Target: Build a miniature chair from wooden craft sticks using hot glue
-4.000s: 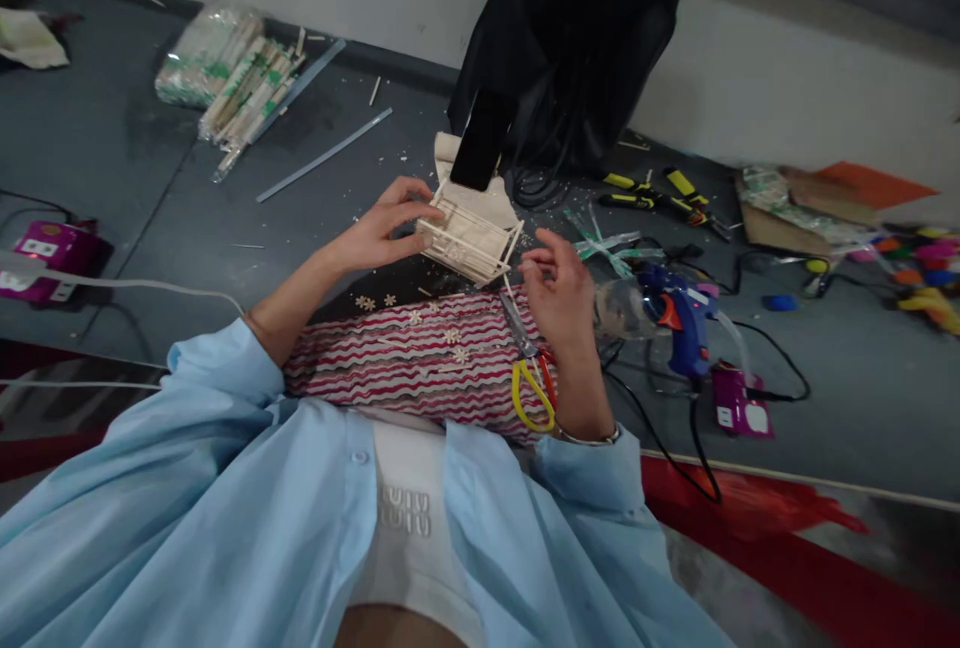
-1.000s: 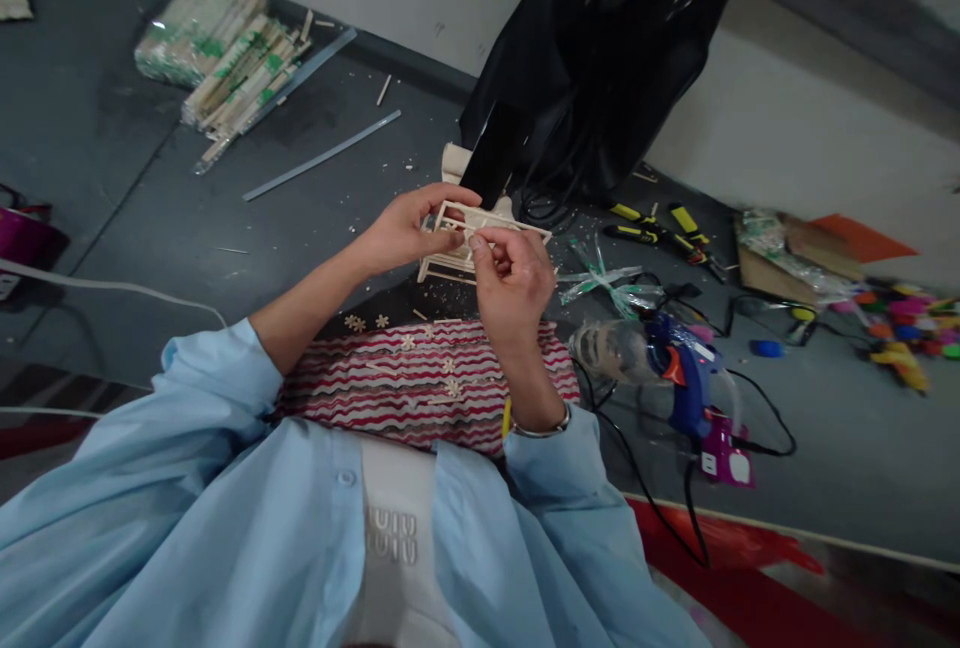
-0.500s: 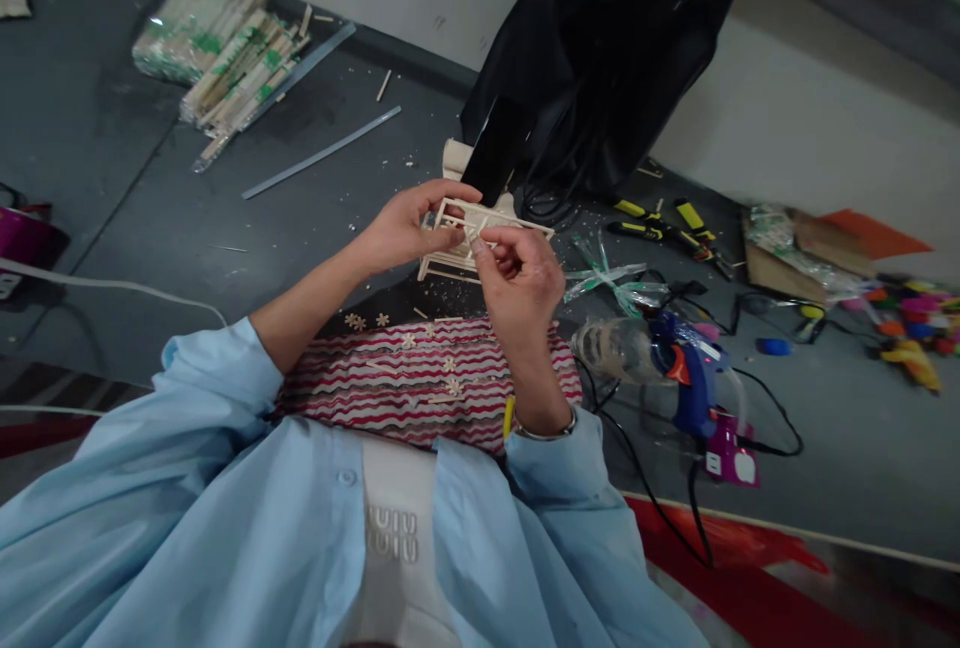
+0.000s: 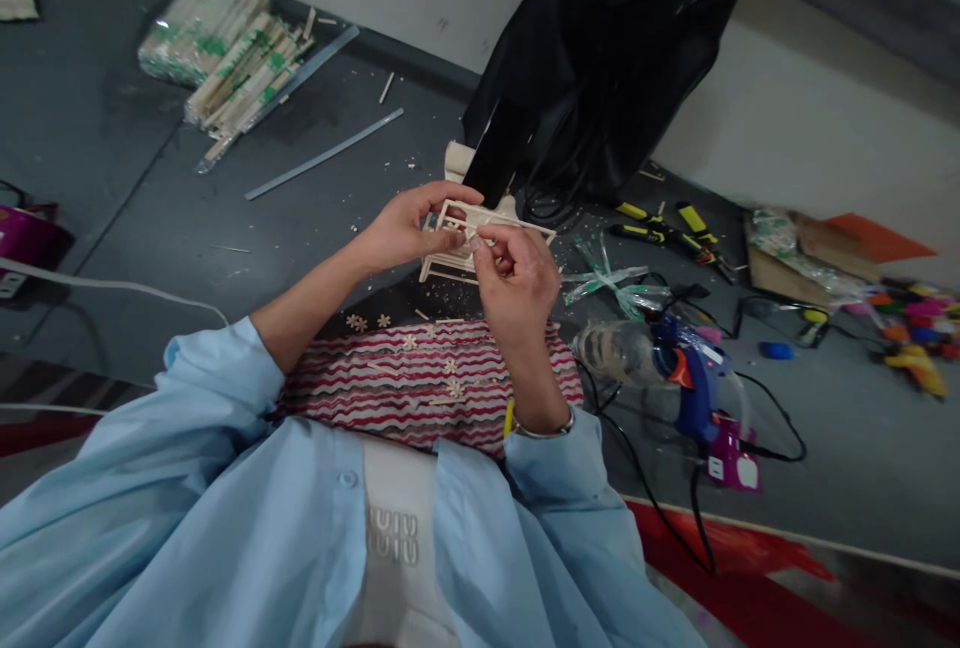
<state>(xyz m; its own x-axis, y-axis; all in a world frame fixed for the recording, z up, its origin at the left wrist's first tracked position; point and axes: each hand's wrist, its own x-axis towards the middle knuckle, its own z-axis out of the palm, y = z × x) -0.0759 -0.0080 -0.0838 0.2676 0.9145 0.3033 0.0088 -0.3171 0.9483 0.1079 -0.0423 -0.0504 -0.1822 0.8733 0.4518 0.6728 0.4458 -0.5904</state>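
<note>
A small pale wooden stick frame (image 4: 525, 219) is held up over the table's near side. My left hand (image 4: 409, 226) grips its left end between thumb and fingers. At the middle of the frame, my right hand (image 4: 519, 273) is closed in a pinch; whatever its fingertips hold is too small or hidden to make out. Below lies a red-and-white wavy-striped cloth (image 4: 397, 383), with several small wooden flower pieces (image 4: 450, 366) and thin sticks on it. A black phone (image 4: 495, 153) leans on a pale support just behind the frame.
Bagged wooden sticks (image 4: 240, 78) and a translucent glue stick (image 4: 324, 154) lie at left. A black bag (image 4: 592, 58) stands at the back. To the right are yellow-black pliers (image 4: 637, 228), a plastic bottle (image 4: 616, 348), a blue glue gun (image 4: 697, 388), cables and colourful pieces (image 4: 919, 323).
The view has shifted very slightly. Both hands stay at the wooden frame, with only a tiny movement of the right fingers.
</note>
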